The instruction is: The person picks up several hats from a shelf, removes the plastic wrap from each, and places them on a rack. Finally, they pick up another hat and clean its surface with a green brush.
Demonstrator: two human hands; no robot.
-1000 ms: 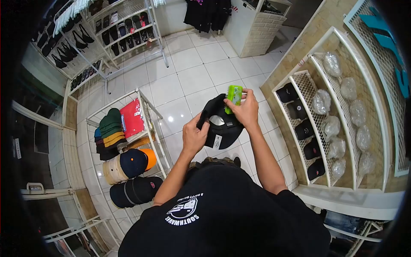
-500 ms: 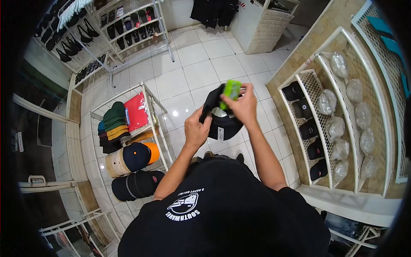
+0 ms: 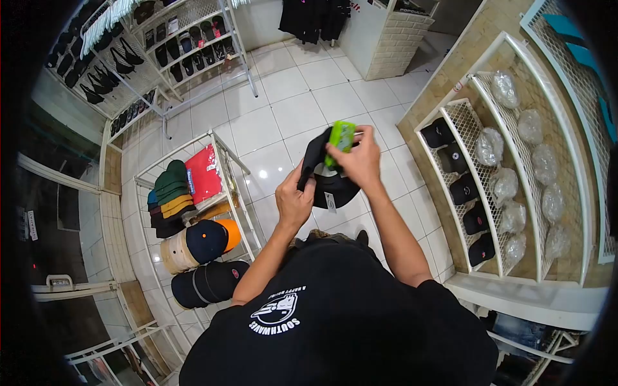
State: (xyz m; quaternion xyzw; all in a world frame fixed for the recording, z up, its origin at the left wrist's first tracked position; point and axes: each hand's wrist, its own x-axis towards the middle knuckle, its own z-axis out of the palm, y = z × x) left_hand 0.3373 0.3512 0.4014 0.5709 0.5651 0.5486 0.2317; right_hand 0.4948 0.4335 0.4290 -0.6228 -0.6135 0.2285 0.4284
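Observation:
A black cap [image 3: 339, 190] is held out in front of my body, with a small white tag [image 3: 330, 202] hanging at its near edge. My left hand [image 3: 295, 198] is closed on the cap's left edge, thumb on the near side. In my right hand [image 3: 360, 157] is a bright green rectangular piece [image 3: 342, 136], pinched between thumb and fingers. It lies against the cap's upper part, partly covered by the thumb. Its exact kind is not clear. A pale patch shows inside the cap below it.
To the left, a white rack [image 3: 222, 151] bears stacked caps [image 3: 207, 241] and a red packaged item [image 3: 204, 174]. On the right, a mesh shelf [image 3: 463, 119] holds black caps and plastic-wrapped items [image 3: 504, 186]. Sandals stand on a shelf [image 3: 193, 48] at the back left.
The view has shifted slightly. The green piece has tilted a little and moved slightly left against the cap; both hands keep their hold.

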